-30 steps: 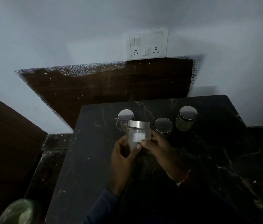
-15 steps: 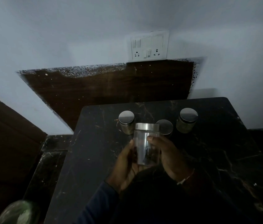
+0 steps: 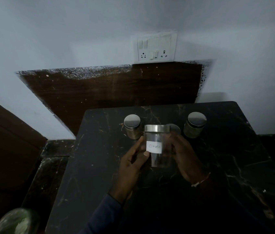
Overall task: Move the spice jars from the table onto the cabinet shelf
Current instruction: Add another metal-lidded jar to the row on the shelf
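Observation:
A clear glass spice jar point(image 3: 157, 147) with a steel lid and a white handwritten label is lifted above the dark marble table point(image 3: 226, 166). My left hand point(image 3: 131, 164) holds its left side, thumb by the label, and my right hand point(image 3: 184, 157) wraps its right side. Behind it three more steel-lidded jars stand on the table: one at the left point(image 3: 132, 126), one mostly hidden behind the held jar point(image 3: 174, 129), one at the right point(image 3: 195, 124). No cabinet shelf shows in this view.
A brown wooden board point(image 3: 109, 92) leans on the wall behind the table. A white socket plate point(image 3: 156, 47) sits above it. A dark wooden panel point(image 3: 6, 141) is at the left, and a blurred greenish object point(image 3: 16, 222) is at the bottom left.
The jar has been turned in my hands, so the white label that was out of sight half a second ago faces me again. It sits slightly lower in view.

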The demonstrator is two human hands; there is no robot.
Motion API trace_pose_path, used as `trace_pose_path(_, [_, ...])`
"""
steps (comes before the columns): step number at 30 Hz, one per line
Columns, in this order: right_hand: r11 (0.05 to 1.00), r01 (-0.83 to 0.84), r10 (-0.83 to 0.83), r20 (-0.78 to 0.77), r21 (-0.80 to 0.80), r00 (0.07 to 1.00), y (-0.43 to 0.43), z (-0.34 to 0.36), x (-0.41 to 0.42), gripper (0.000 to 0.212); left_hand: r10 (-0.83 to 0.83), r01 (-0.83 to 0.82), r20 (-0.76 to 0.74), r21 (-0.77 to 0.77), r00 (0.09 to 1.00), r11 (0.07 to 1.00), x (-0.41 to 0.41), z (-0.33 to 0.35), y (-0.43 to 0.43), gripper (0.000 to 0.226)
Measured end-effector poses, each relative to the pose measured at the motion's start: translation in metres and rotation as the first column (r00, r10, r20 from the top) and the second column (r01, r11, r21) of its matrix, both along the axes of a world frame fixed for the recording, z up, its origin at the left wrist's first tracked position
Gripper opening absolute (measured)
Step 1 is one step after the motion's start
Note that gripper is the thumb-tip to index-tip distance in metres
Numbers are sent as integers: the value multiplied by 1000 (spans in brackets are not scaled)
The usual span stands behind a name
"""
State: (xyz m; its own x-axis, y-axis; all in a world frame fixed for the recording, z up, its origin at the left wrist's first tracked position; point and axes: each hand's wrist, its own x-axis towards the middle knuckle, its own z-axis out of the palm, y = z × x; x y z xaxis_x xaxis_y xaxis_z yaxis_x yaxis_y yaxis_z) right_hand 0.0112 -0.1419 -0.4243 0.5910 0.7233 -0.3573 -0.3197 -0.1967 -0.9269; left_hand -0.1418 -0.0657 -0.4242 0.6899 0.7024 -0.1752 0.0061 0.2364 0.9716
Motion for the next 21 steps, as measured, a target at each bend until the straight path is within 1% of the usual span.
trace_pose_path(2, [1000, 19, -19, -51, 1, 999, 1, 1, 1, 25, -26, 27, 14, -9, 1000, 1000, -1, 0, 2, 62])
trace_pose_path(5, [999, 25, -27, -69, -26, 997, 2, 1, -2, 17, -26, 26, 13, -27, 1000, 999, 1, 0, 5, 62])
trace_pose_path(8, [999, 5, -8, -78, -35, 997, 1, 0, -3, 16, -29, 30, 25, -37, 999, 999, 1, -3, 7, 60])
trace_pose_path(13, [1000, 1, -4, -84, -28, 996, 2, 2, -2, 18, -35, 36, 30, -41, 999, 999, 1, -6, 8, 56])
trace_pose_path(17, [998, 14, -18, -66, -66, 998, 3, 1, -4, 20, -7, 8, 15, -36, 1000, 999, 2, -5, 5, 59])
trace_pose_path(21, [996, -4, 0, -44, -85, 999, 2, 1, -4, 21, -5, 6, 6, -69, 1000, 998, 2, -5, 4, 60])
